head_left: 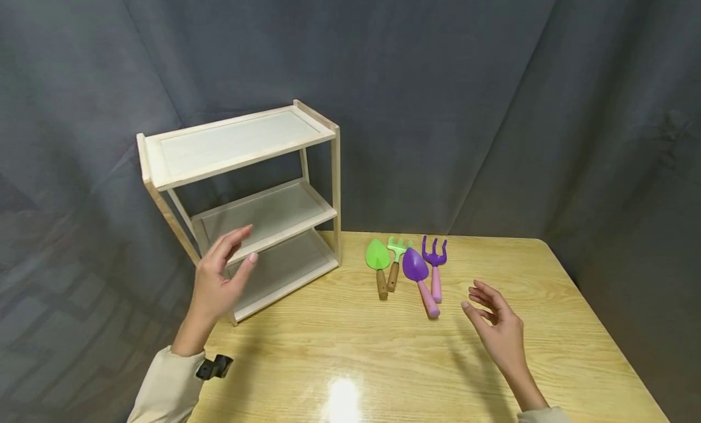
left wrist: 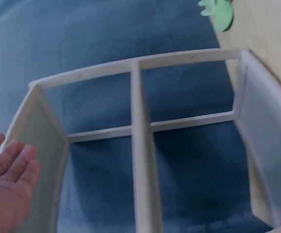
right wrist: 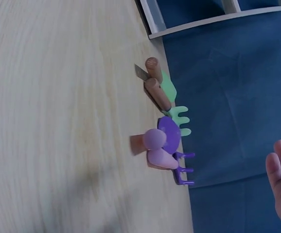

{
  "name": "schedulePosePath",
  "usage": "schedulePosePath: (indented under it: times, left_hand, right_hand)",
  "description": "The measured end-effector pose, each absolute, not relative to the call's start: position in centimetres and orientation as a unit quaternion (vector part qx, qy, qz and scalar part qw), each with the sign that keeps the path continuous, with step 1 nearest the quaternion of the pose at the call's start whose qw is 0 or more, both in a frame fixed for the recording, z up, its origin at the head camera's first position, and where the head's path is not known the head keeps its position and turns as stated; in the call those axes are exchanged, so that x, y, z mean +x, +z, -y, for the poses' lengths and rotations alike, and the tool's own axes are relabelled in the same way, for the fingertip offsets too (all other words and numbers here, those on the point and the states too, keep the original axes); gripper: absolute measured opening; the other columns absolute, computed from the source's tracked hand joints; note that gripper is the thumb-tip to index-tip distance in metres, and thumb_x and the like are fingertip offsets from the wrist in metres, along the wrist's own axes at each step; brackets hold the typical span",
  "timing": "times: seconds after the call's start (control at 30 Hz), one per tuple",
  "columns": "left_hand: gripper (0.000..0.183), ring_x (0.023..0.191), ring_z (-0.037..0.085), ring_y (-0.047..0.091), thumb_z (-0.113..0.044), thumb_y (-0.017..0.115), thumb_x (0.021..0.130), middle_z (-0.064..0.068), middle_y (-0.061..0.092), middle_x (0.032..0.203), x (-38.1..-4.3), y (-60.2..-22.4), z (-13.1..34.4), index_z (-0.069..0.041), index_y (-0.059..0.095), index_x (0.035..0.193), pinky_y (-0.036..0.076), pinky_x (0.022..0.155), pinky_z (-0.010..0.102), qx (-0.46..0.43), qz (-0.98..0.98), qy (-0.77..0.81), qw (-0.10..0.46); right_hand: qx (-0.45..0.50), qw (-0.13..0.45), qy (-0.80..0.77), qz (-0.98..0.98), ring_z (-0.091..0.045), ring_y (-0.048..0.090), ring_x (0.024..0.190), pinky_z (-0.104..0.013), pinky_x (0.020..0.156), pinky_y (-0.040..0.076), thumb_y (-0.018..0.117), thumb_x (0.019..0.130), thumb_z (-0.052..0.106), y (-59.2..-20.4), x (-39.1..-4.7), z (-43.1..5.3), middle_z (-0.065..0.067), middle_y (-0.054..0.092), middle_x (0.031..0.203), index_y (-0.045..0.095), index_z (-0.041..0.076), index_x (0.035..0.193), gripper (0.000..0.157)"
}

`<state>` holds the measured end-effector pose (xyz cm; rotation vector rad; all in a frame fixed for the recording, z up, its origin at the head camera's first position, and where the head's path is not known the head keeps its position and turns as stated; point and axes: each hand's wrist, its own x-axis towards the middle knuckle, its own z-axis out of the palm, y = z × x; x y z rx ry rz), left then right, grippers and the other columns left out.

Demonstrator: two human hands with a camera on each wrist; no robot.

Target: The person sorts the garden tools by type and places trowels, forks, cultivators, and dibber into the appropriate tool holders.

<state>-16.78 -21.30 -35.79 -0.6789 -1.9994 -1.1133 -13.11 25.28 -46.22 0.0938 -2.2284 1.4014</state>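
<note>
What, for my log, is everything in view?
Three-tier wooden shelf: 1, pale, table's left
Green leaf-shaped trowel: 1, brown-handled, right of shelf
Green pronged fork: 1, brown-handled, beside green trowel
Purple leaf-shaped trowel: 1, pink-handled, beside green fork
Purple three-pronged fork: 1, pink-handled, beside purple trowel
Wood-grain table: 1, yellow-brown, underneath
Fabric backdrop: 1, grey-blue, behind table
Boxy device: 1, black, at left sleeve
Left hand: 1, beige-sleeved, before shelf
Right hand: 1, beige-cuffed, near purple fork

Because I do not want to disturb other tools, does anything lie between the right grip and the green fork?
Yes: in the head view, the purple fork, then the purple trowel, lie between the right grip and the green fork. From above, the way to its brown handle looks free.
</note>
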Motion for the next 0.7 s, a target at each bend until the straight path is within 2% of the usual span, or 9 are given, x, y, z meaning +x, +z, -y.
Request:
schedulePosePath:
  times: [0.13,0.27,0.47,0.7]
  left_hand:
    - [0.042,0.116,0.014,0.055,0.007,0.063,0.081,0.027,0.059,0.119,-16.7,-34.3,21.6,0.012,0.058,0.122,0.042,0.098,0.022,-0.267,0.759,-0.434,0.405]
    - [0.037,0.116,0.014,0.055,0.004,0.060,0.085,0.030,0.058,0.118,-16.4,-33.0,21.4,0.016,0.057,0.120,0.042,0.099,0.023,-0.272,0.746,-0.439,0.421]
    - [0.035,0.117,0.014,0.055,-0.005,0.062,0.090,0.028,0.058,0.121,-16.6,-32.0,22.0,0.016,0.058,0.118,0.043,0.099,0.026,-0.264,0.735,-0.452,0.432]
    - [0.036,0.114,0.017,0.057,-0.008,0.064,0.089,0.025,0.060,0.120,-16.8,-31.0,22.5,0.015,0.060,0.118,0.044,0.099,0.027,-0.244,0.720,-0.459,0.459]
  right_hand:
    - [0.034,0.254,0.508,0.822,-0.011,0.061,0.102,-0.012,0.079,0.048,0.069,0.086,-0.002,-45.8,-12.7,-24.7,-0.011,0.065,0.113,0.057,0.000,0.130,0.045]
    - [0.029,0.262,0.520,0.813,-0.013,0.063,0.099,-0.012,0.077,0.048,0.068,0.086,-0.006,-44.7,-12.2,-23.9,-0.025,0.064,0.110,0.058,-0.007,0.124,0.040]
    - [0.002,0.250,0.544,0.801,-0.013,0.064,0.096,-0.013,0.076,0.049,0.067,0.087,-0.005,-44.3,-12.4,-23.1,-0.026,0.064,0.110,0.060,-0.007,0.122,0.036]
    - [-0.028,0.240,0.562,0.791,-0.011,0.064,0.094,-0.013,0.075,0.049,0.069,0.086,-0.002,-45.9,-13.1,-23.1,-0.025,0.065,0.111,0.061,-0.005,0.122,0.037]
